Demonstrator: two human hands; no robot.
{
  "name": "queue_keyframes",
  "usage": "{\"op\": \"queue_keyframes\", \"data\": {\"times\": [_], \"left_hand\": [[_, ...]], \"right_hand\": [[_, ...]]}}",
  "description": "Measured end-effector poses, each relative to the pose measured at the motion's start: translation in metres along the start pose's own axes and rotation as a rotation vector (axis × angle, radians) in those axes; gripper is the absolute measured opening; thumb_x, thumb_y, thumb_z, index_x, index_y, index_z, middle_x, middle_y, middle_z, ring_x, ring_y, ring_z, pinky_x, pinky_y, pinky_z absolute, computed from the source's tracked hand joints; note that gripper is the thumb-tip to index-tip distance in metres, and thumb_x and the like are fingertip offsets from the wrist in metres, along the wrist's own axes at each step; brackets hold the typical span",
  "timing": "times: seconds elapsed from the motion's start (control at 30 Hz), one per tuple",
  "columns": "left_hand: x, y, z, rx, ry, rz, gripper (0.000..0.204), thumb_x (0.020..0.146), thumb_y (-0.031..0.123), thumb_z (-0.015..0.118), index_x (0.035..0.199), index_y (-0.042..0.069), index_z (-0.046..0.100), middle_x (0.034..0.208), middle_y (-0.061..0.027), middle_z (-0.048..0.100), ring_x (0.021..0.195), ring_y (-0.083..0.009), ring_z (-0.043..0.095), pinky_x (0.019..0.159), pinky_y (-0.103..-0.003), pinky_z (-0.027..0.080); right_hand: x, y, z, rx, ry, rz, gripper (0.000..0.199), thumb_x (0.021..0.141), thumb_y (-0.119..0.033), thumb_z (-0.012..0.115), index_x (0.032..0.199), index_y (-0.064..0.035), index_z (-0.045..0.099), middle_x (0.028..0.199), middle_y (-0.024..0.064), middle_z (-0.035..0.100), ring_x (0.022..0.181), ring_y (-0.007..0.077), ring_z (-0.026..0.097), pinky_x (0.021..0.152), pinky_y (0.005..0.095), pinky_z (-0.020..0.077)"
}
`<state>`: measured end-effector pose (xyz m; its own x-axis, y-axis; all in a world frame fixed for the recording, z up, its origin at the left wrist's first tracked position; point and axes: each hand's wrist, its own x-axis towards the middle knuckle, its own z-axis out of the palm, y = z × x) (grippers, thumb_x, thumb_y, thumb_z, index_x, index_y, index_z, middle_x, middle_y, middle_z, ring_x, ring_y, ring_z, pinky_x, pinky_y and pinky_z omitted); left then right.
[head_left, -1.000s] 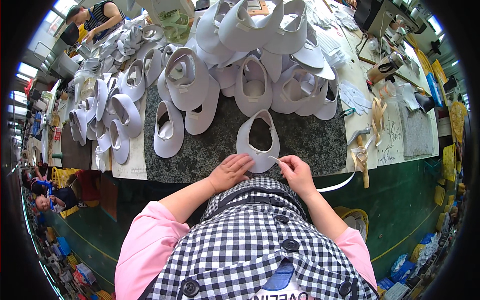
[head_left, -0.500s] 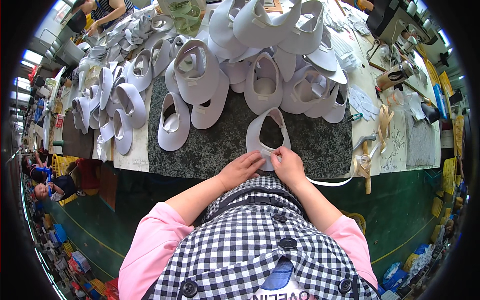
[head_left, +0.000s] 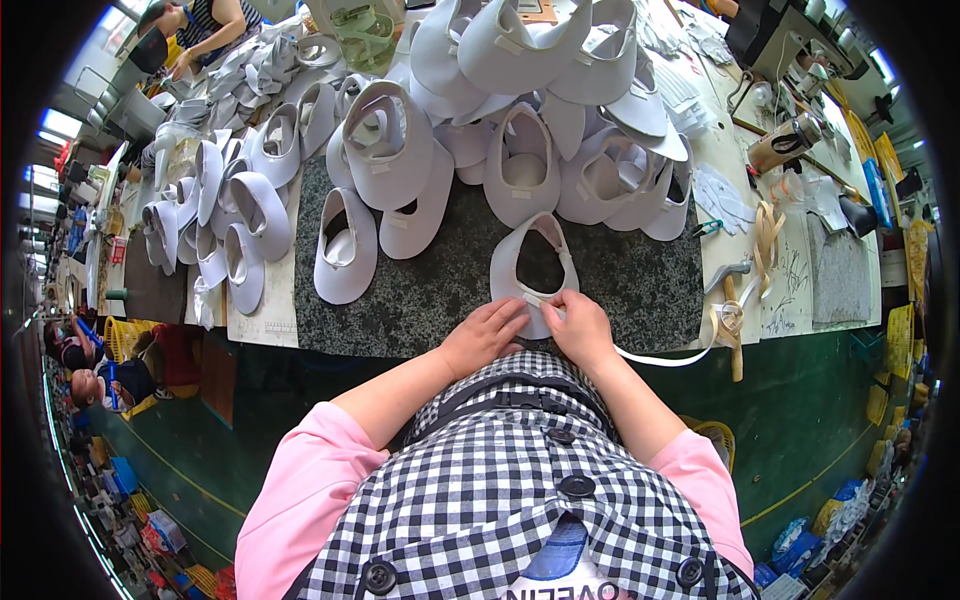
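Note:
A white shoe upper (head_left: 508,262) lies at the front edge of the dark speckled board, its rounded toe pointing away from me. My left hand (head_left: 487,335) holds the heel end, fingers together and pressed on its left side. With thumb and forefinger, my right hand (head_left: 580,328) pinches at the heel seam, where a small pale strip shows. A narrow white tape (head_left: 660,360) runs from beneath my right hand to a loose bundle at the right. What lies under my fingertips is partly hidden.
Several more white uppers (head_left: 385,145) are heaped beyond and to the left. At the right lie a hammer (head_left: 733,330), a tan ribbon bundle (head_left: 768,250), small green-handled snips (head_left: 708,228) and a white glove (head_left: 722,195). Another person (head_left: 205,35) works at the far left.
Both hands stay at the heel of the upper with only slight finger movement. The view has shifted a little.

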<state>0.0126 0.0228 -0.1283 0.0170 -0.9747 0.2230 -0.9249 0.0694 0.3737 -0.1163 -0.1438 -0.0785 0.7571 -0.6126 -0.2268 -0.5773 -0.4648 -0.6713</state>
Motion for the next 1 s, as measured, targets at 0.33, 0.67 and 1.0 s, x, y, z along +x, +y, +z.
{"op": "queue_keyframes", "data": {"times": [0.33,0.67,1.0], "left_hand": [[0.004,0.002,0.000,0.005,0.013,-0.045,0.056,0.084,0.033,0.066,0.130,0.005,0.052,0.141,-0.0118,0.044,0.127,-0.0279,0.045,0.104,-0.039,0.041],[0.043,0.006,-0.023,0.081,-0.005,-0.080,0.054,0.083,0.029,0.067,0.130,0.006,0.053,0.122,-0.0089,0.052,0.104,-0.0266,0.054,0.091,-0.037,0.046],[0.062,0.017,-0.030,-0.364,-0.045,-0.412,0.022,0.079,0.017,0.071,0.096,0.004,0.070,0.093,-0.0114,0.060,0.094,-0.0310,0.058,0.084,-0.041,0.048]], "right_hand": [[-0.007,0.006,-0.009,0.007,0.051,-0.066,0.022,0.081,-0.022,0.071,0.090,-0.0024,0.065,0.090,0.0174,0.067,0.086,0.0351,0.066,0.074,0.0413,0.0517],[-0.007,0.016,-0.003,-0.034,0.101,-0.064,0.022,0.083,-0.025,0.067,0.089,-0.0044,0.065,0.091,0.0163,0.067,0.085,0.0361,0.065,0.073,0.0442,0.0518],[-0.020,0.011,-0.007,0.088,0.074,-0.079,0.020,0.082,-0.022,0.069,0.091,-0.0051,0.065,0.092,0.0139,0.067,0.085,0.0341,0.065,0.074,0.0415,0.0521]]}}
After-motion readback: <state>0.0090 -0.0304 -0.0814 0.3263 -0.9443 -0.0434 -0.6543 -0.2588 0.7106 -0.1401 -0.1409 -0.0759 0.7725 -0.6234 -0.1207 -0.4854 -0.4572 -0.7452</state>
